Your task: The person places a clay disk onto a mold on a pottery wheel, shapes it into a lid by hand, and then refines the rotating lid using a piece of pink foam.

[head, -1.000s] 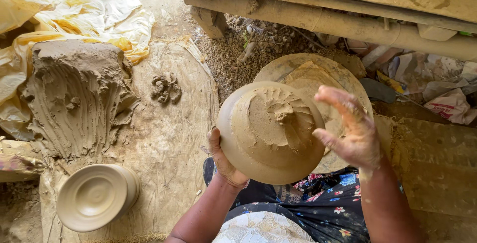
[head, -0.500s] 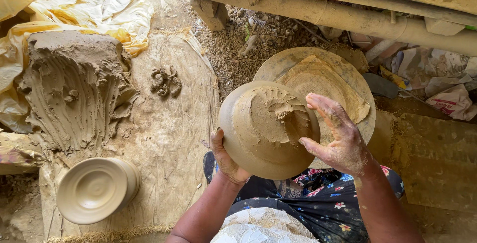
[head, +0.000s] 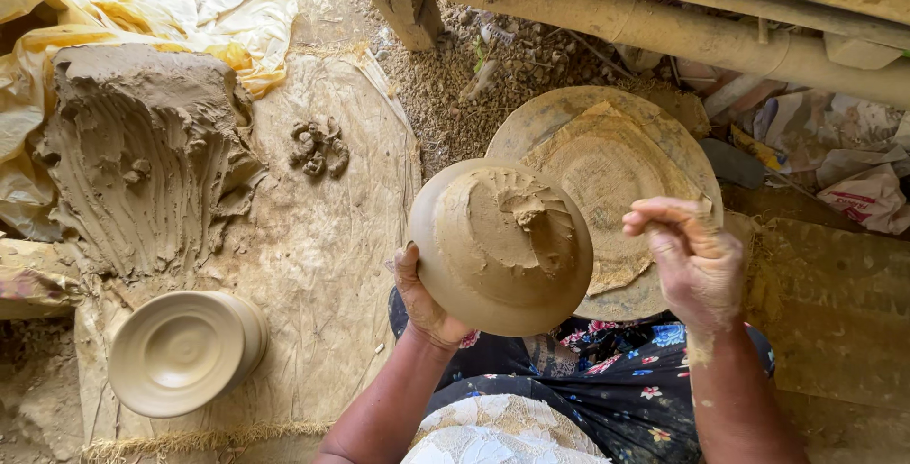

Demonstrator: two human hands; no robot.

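— What's nearest to you?

— My lap, in a dark flowered cloth (head: 607,379). Just above it my left hand (head: 427,303) cups the lower left edge of a wet clay bowl (head: 500,246), fingers wrapped under the rim, thumb on the outer wall. The bowl is tilted bottom-up toward me, with a rough lump of clay stuck near the middle of its base.

— And the right hand?

— My right hand (head: 692,255) hangs just to the right of the bowl, not touching it. Its fingers are curled in and pinched close together, smeared with clay; whether they hold a bit of clay I cannot tell.

— What's behind the bowl?

— A round, clay-coated disc (head: 607,151), lying flat, partly hidden by the bowl.

— To your left?

— A finished pale bowl (head: 180,350) stands on a clay-stained mat (head: 313,255). Farther up the mat lie a few small clay crumbs (head: 318,146), and beside them a big mound of grey clay (head: 142,151), scored with finger grooves, resting on yellow plastic sheeting (head: 199,0).

— Farthest off?

— A muddy wooden beam (head: 607,18) across the top.
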